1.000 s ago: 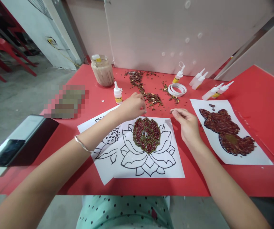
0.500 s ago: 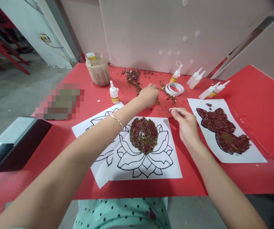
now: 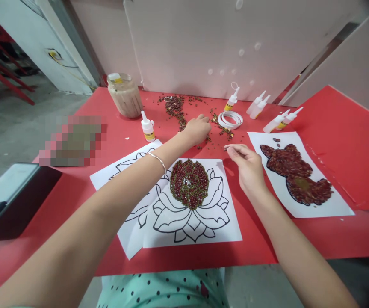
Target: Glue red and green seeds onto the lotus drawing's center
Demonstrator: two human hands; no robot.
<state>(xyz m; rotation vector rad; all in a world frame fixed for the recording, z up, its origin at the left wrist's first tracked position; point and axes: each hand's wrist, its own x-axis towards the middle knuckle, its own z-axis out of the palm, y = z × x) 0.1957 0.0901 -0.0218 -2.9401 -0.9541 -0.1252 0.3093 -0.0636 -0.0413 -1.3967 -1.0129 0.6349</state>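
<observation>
My left hand [image 3: 198, 128] reaches over the scattered beans [image 3: 175, 109], its fingers curled down to the red table; whatever is at the fingertips is hidden. To the right, my right hand [image 3: 246, 159] hovers near the lotus drawing's upper right corner, thumb and forefinger pinched together. Anything in that pinch is too small to make out. Below both hands lies the lotus drawing [image 3: 192, 222] on white paper. Red and green beans [image 3: 189, 184] cover its central bud, with a shiny, glue-like spot in the middle. A second lotus sheet [image 3: 129, 239] sticks out from under it.
A glass jar [image 3: 125, 96] and a glue bottle [image 3: 148, 128] stand at the left. More glue bottles [image 3: 258, 106] and a white tape roll [image 3: 230, 120] are at the back right. A bean-covered picture [image 3: 295, 173] lies right; a dark case [image 3: 20, 201] sits left.
The whole view has shifted slightly, so most things appear a little further left. Both hands keep nearly the same poses and places over the table.
</observation>
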